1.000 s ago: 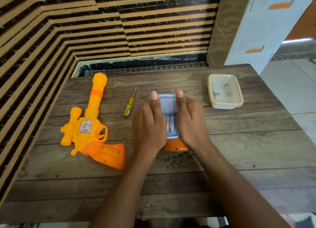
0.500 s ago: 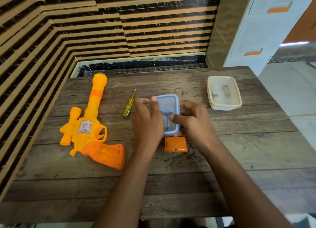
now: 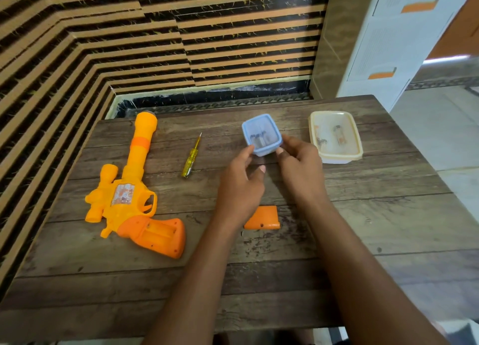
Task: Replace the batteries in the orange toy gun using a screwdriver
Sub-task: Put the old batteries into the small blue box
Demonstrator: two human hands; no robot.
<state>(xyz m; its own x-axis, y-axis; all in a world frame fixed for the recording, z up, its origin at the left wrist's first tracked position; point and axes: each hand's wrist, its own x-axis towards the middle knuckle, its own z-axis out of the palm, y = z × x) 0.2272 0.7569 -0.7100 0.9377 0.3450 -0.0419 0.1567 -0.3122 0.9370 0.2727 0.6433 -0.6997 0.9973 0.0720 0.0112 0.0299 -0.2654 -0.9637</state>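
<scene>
Far left, flat on the wooden table point(image 3: 363, 241): orange toy gun point(image 3: 129, 197), barrel pointing away toward the striped wall point(image 3: 103, 33), grip nearest the camera. Battery bay point(image 3: 159, 232) in the grip uncovered and facing up. Nothing plainly seen in it.

Just right of the barrel, apart from it: screwdriver point(image 3: 191, 157) with a clear yellow handle, lying loose, tip pointing away, touched by neither hand.

Next, left hand point(image 3: 239, 189), reaching forward over the table's middle, curled fingertips clamped against the near left corner of a small blue box point(image 3: 261, 135), thumb free below it.

Small blue box held between both hands, tilted, far end higher. Dark cylinders inside, possibly batteries, too blurred to be sure.

Below the hands, nearer the camera: orange battery cover point(image 3: 263, 219), flat on the wood, partly hidden by the left wrist, well apart from the gun.

Right hand point(image 3: 300, 173) gripping the box's right side, fingers curled along that wall, thumb tip at the near right corner.

Further right, near the table's far right corner: cream tub point(image 3: 334, 137), lid on, small blurred things inside, not touched.

Beyond the table's right end: white cabinet point(image 3: 388, 46) with orange handles.
</scene>
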